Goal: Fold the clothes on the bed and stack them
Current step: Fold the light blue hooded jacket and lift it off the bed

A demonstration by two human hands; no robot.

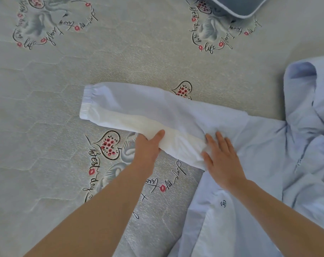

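Our left hand [148, 147] pinches the sleeve [139, 108] of the pale blue hoodie [259, 145] spread on the bed [120, 58], fingers curled underneath, while our right hand [222, 158] presses flat, anchoring the shoulder for folding.

Hoodie [259, 145]: pale blue matt cloth, softly creased, under both hands.
Bedspread [64, 108]: quilted grey cloth, faint sheen, printed, left of the hands.
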